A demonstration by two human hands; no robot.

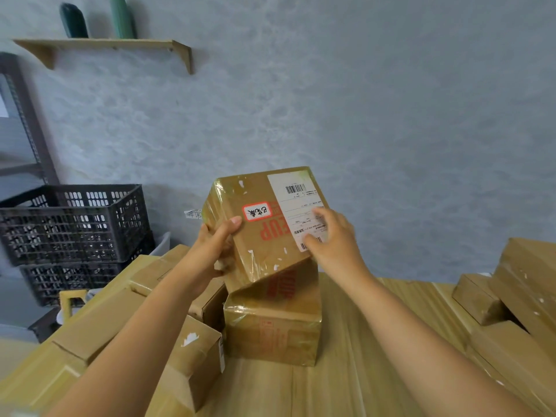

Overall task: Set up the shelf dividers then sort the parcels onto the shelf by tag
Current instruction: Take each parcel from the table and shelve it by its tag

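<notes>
Holding one tilted parcel (264,224), two hands.

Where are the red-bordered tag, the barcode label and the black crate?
Tag (256,211), head view, on its white middle.
Label (296,197), head view, just below the top barcode.
Crate (75,227), head view, on its front wall.

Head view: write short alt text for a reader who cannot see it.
Two hands tilt a taped cardboard parcel above a second parcel on a wooden table; the left hand grips its edge, the right hand touches its shipping label.
</notes>
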